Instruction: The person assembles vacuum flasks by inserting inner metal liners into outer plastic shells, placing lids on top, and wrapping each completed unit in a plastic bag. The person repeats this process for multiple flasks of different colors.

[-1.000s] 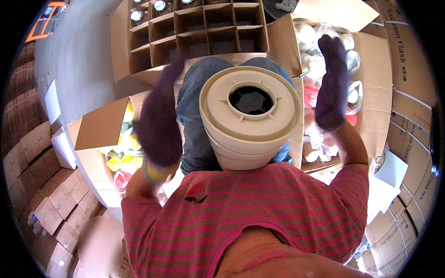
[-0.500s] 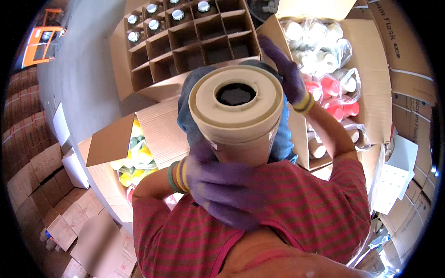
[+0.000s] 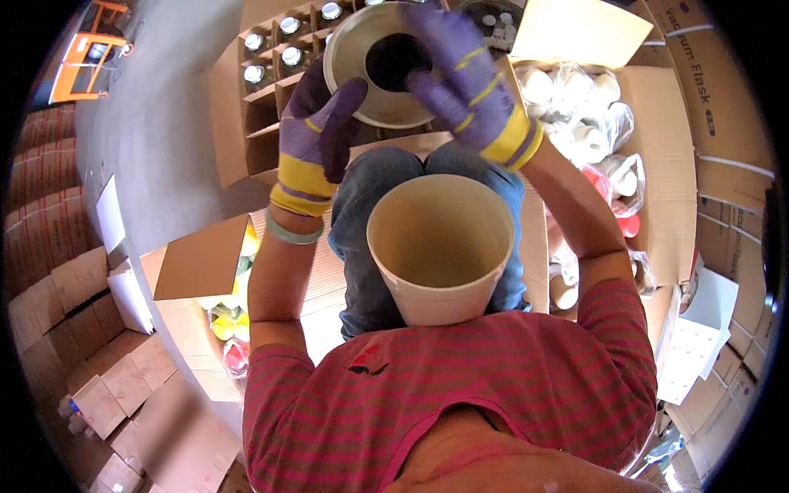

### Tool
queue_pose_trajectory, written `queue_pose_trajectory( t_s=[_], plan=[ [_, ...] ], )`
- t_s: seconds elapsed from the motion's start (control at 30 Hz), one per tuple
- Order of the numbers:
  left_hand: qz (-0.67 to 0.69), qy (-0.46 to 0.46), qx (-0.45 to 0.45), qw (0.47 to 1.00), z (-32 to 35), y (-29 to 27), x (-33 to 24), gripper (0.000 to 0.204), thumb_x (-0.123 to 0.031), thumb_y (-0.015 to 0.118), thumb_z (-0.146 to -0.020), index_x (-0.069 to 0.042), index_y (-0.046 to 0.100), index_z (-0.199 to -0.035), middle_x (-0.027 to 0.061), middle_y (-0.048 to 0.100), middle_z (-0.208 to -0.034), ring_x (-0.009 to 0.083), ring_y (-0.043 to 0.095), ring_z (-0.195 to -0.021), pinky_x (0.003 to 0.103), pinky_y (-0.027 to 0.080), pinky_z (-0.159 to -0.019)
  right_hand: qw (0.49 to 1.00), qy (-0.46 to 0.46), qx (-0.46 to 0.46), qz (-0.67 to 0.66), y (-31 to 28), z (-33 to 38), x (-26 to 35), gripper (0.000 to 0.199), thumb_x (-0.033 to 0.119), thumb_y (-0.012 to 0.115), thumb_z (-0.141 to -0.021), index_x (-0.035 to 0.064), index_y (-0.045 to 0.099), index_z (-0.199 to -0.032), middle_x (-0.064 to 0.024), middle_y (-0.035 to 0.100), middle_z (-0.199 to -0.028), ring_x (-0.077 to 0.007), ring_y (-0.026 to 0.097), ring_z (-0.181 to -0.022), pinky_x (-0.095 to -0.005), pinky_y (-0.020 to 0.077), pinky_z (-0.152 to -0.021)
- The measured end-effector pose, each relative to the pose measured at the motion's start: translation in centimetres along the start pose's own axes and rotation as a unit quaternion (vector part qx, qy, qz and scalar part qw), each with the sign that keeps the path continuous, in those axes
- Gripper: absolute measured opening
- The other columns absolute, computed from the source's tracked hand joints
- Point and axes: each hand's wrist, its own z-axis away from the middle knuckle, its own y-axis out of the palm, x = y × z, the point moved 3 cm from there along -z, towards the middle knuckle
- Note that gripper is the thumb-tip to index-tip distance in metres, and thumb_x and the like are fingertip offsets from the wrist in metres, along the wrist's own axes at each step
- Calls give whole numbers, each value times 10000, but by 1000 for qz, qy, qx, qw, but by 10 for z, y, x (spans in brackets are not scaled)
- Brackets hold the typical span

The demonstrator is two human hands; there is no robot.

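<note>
Both gloved hands grip a cream ring-shaped cap (image 3: 386, 62) by its rim, the left hand (image 3: 316, 131) at its left edge, the right hand (image 3: 464, 82) across its top. It looks light, stiff plastic (smooth, so rim holds suit it). Half a second ago it sat on the cream shell (image 3: 440, 246) in the lap; now it is lifted clear above the divided carton (image 3: 271, 74).

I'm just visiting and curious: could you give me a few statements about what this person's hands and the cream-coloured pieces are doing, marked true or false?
1. Both hands wear purple gloves with yellow cuffs. True: left hand, right hand.
2. The ring-shaped lid sits on the cream container. False: it is held up, apart from it.
3. The cream container is open on top. True.
4. The divided carton holds nothing. False: capped bottles stand in its cells.
</note>
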Motion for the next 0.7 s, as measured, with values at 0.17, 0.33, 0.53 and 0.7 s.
queue_pose_trajectory(
  t_s=[0.17,0.33,0.53,0.7],
  plan=[
    [7,46,-135,990,-7,-21,25,553,-65,749,-792,-14,504,-1285,120,607,-1188,210,602,-1063,324,537,-899,990,-122,50,56,21,11,-2,318,82,651,-795,2,590,-1097,-225,609,-1110,-383,632,-953,-467,495,-882],
    [-15,68,-177,982,-19,-42,50,587,-62,774,-770,-34,494,-1285,114,597,-1188,203,583,-1083,327,519,-920,975,106,129,-147,54,-2,-6,377,83,592,-878,38,503,-1241,-201,644,-1042,-348,661,-886,-418,532,-797],
    [-29,66,-177,982,-28,-44,45,634,-44,762,-776,-27,439,-1320,118,557,-1237,213,562,-1115,320,494,-967,997,48,56,8,86,-25,-44,587,236,652,-857,44,407,-1354,-229,644,-1049,-385,657,-886,-407,538,-784],
    [-60,88,-209,972,-30,-69,59,631,-67,765,-781,-15,437,-1318,113,552,-1243,204,553,-1118,313,485,-965,927,227,284,98,99,-46,-58,612,320,665,-832,54,437,-1333,-192,655,-1067,-395,661,-824,-430,547,-712]
  ],
)
